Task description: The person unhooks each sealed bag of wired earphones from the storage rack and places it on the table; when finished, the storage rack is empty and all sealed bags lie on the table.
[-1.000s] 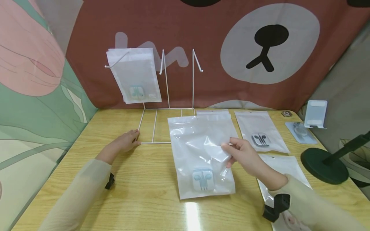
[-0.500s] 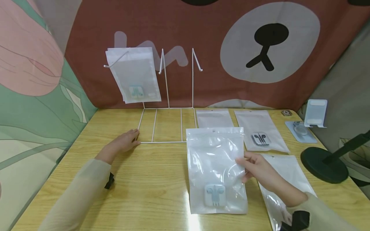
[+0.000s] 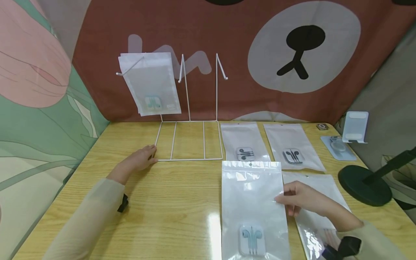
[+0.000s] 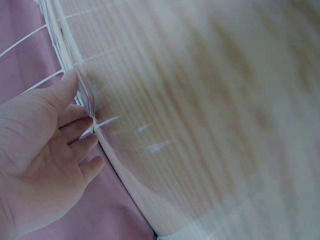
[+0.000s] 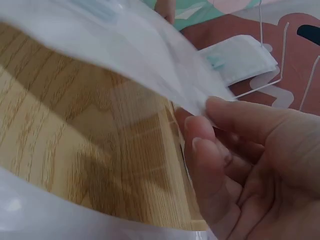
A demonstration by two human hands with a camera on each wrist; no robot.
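Note:
My right hand (image 3: 305, 198) pinches the right edge of a clear-fronted white zip bag (image 3: 250, 202) between thumb and fingers. In the bag's lower part is a case of pale-blue earphones (image 3: 252, 240); its bottom edge runs out of the head view. In the right wrist view the bag's film (image 5: 150, 65) bends away from the fingertips. My left hand (image 3: 138, 160) holds the front left corner of a white wire rack (image 3: 190, 159), thumb and fingers at the wire. From the rack's left hook hang several white bags (image 3: 151, 83), the front one with pale-blue earphones.
Two bags with dark earphones, a left one (image 3: 240, 135) and a right one (image 3: 292, 139), lie right of the rack. Another bag (image 3: 320, 191) lies partly under my right arm. A phone stand (image 3: 364, 186) and a small blister pack (image 3: 338, 148) are at the right.
My right hand has brought the zip bag rightward and toward me, straightening it upright and uncovering the dark-earphone bag behind. My left hand has stayed at the rack corner.

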